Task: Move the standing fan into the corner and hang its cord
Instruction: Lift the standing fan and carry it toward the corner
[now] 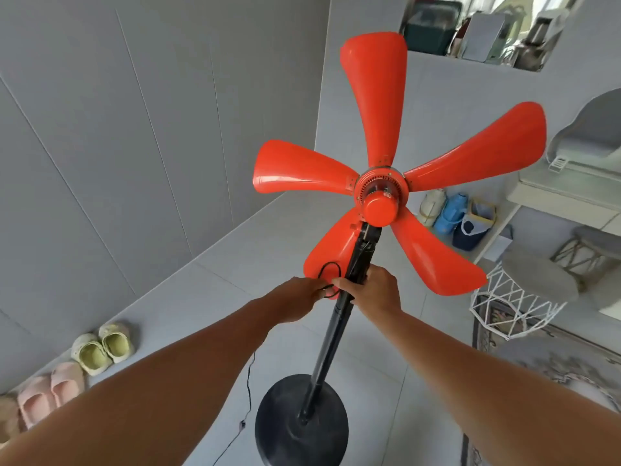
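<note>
The standing fan has several bare orange blades around an orange hub (380, 198), a black pole (331, 341) and a round black base (295, 428) on the grey tiled floor. My right hand (373, 290) is wrapped around the pole just below the motor. My left hand (297, 299) pinches the thin black cord (327, 269), which forms a small loop against the lowest blade. More cord (248, 398) trails down to the floor left of the base. The grey wall corner (319, 95) lies beyond the fan.
Pairs of slippers (100, 348) line the left wall. A white wire stool (517, 307) stands on a patterned rug (551, 358) at the right, close to a blade tip. Bottles and a bag (467, 223) sit under a white table (544, 193).
</note>
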